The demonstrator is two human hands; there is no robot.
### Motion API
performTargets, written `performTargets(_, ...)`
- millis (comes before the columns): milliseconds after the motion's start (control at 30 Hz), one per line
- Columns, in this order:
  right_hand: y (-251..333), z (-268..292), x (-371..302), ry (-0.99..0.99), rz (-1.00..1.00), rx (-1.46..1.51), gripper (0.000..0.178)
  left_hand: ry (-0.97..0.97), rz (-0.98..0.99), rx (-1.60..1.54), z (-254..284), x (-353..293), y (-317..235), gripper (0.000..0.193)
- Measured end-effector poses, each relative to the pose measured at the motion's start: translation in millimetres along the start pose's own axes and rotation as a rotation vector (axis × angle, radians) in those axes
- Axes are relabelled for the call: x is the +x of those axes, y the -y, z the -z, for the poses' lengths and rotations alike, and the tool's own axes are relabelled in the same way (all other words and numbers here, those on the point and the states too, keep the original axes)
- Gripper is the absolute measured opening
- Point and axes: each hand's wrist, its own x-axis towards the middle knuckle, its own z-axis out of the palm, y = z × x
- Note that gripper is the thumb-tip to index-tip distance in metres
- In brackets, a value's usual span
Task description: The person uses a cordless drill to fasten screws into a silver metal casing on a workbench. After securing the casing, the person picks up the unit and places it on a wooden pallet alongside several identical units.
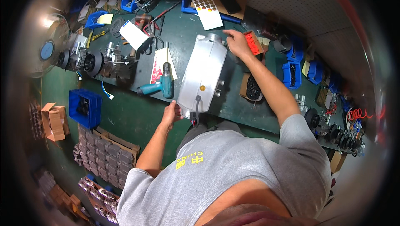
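A silver metal housing [203, 65] lies lengthwise over the bench's front edge, with a round collar at its far end and a short black cable [197, 107] at its near end. My left hand [170, 115] grips the near left corner, its fingertips partly hidden by the metal. Beside the far collar is my right hand [238, 44], fingers apart and pointing left, with nothing visible in it. Close to its right stands a small carton of red plastic parts [252, 43]. A teal cordless drill [163, 86] rests left of the housing.
Sticker sheets [207, 11], a phone [228, 1] and a hammer [141, 24] lie farther back. Motor-like assemblies [102, 61] line the left. Blue bins [291, 76] and a carton of black parts [251, 88] stand right. A blue crate [85, 108] and stacked grey parts [104, 155] are lower left.
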Motion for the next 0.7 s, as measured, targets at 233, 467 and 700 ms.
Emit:
performTargets(233, -33, -22, -114, -0.366, -0.197, 0.35, 0.022, 0.034, 0.077, -0.155, -24, -22, -9, 0.051)
performTargets(467, -11, -65, -271, 0.033, -0.898, 0.623, 0.018, -0.36, -0.889, 0.189, -5, 19, -102, 0.036)
performTargets(700, -2, -144, -289, 0.533, -1.238, 1.246, 0.027, 0.158, -1.242, 0.84, -141, 28, -295, 0.054)
